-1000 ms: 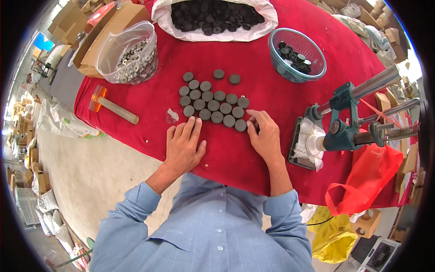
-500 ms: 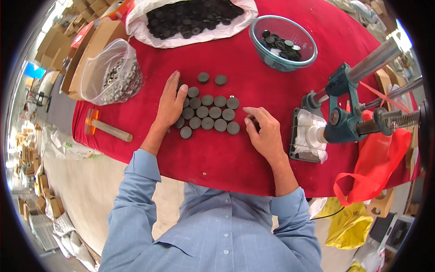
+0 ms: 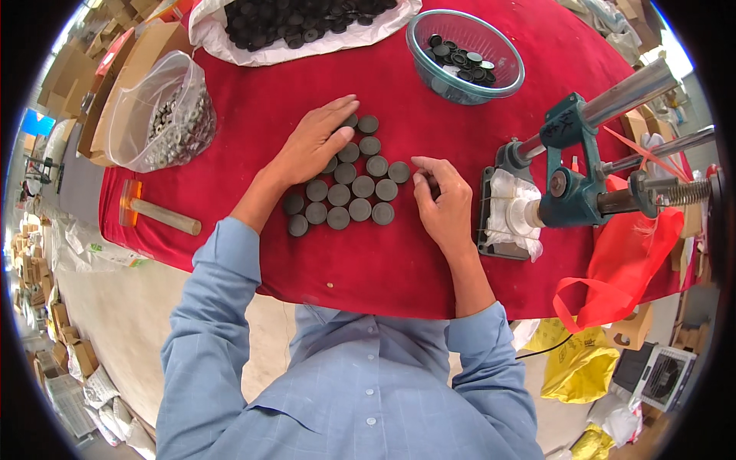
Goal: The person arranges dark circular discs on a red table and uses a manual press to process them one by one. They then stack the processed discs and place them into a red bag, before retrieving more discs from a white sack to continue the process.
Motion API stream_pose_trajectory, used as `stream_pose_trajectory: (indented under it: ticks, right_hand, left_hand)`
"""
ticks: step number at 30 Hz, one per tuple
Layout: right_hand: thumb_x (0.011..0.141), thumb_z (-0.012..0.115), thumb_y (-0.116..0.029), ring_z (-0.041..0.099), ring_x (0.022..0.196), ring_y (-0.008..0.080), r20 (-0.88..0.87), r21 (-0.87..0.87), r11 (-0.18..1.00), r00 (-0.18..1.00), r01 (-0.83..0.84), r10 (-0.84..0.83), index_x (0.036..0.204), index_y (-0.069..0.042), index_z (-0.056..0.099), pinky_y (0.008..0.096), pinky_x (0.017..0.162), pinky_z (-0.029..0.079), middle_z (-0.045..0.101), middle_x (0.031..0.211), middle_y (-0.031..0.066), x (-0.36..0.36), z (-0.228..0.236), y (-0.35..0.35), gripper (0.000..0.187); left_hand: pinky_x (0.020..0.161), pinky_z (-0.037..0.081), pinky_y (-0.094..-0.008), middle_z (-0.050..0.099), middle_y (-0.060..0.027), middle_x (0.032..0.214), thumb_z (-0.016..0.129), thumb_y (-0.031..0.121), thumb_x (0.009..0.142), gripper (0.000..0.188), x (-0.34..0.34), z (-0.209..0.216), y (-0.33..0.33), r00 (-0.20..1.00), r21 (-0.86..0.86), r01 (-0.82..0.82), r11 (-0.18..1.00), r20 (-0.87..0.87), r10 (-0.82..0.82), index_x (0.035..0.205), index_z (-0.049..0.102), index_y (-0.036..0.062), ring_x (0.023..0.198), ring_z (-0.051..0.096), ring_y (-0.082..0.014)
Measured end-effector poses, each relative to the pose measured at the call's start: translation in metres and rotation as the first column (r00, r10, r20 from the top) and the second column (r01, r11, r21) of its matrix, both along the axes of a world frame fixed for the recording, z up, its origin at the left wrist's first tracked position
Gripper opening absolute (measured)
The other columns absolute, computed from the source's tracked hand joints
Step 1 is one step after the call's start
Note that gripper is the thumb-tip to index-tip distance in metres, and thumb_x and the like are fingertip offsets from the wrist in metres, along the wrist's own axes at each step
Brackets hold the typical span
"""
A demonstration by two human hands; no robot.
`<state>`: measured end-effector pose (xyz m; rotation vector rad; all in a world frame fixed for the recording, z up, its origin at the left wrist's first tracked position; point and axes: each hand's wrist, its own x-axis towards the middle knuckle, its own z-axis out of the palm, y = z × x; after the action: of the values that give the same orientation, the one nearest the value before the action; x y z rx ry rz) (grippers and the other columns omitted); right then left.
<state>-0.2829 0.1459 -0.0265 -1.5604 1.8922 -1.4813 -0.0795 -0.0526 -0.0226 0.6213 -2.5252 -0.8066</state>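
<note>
On the red cloth, several round dark grey discs point(image 3: 338, 195) lie flat in a close cluster in front of me. My left hand point(image 3: 313, 146) rests flat along the cluster's upper left side, fingers stretched out, covering part of it. To the right of the discs is my right hand point(image 3: 445, 192), its fingers curled inward. Something dark shows between its thumb and fingers, too hidden to name. The disc nearest to that hand point(image 3: 398, 172) lies just left of its fingertips.
A clear tub of small metal parts point(image 3: 126, 123) and a mallet point(image 3: 165, 215) are at left. A white sack of black discs point(image 3: 215, 42) and a teal bowl point(image 3: 464, 93) stand at the back. At right are a green hand press point(image 3: 571, 184) and a red bag point(image 3: 632, 261).
My left hand has swung up and right along the discs, which now form a taller, triangular cluster. The small shiny piece on one disc no longer shows. The whole view has shifted slightly.
</note>
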Motion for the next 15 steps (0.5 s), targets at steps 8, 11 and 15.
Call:
stream_pose_trajectory:
  ticks: [8,11,15]
  right_hand:
    - [0.088,0.068,0.005,0.073,0.086,0.0304,-0.159,0.045,0.997,0.985,-0.057,0.064,0.121,-0.001,0.07,0.0411,0.077,0.059,0.071,0.098,0.0151,0.003,-0.008,-0.002,0.034]
    - [0.089,0.066,0.006,0.073,0.087,0.0304,-0.189,0.037,0.996,0.978,-0.079,0.085,0.123,-0.001,0.07,0.0415,0.078,0.059,0.071,0.099,0.0142,0.004,-0.008,-0.004,0.035]
    - [0.09,0.064,0.007,0.073,0.087,0.0299,-0.22,0.021,0.994,0.969,-0.11,0.112,0.122,-0.001,0.071,0.0408,0.077,0.058,0.071,0.1,0.0132,0.011,-0.004,-0.006,0.034]
  left_hand:
    - [0.13,0.025,-0.0437,0.044,-0.0153,0.166,0.05,0.027,0.111,0.051,0.003,0.004,-0.006,0.994,-0.084,0.074,0.994,0.083,-0.067,0.158,0.05,0.0084,0.157,0.035,-0.0297]
    - [0.125,0.035,-0.0401,0.051,-0.015,0.161,0.057,0.011,0.106,0.049,0.025,0.018,-0.005,0.967,-0.003,-0.195,0.981,-0.169,0.192,0.154,0.052,0.0048,0.152,0.045,-0.0272]
    - [0.118,0.043,-0.0379,0.06,-0.0177,0.15,0.057,0.012,0.107,0.047,0.088,0.036,0.013,0.879,0.353,-0.331,0.875,-0.223,0.423,0.151,0.052,-0.0034,0.142,0.056,-0.0251]
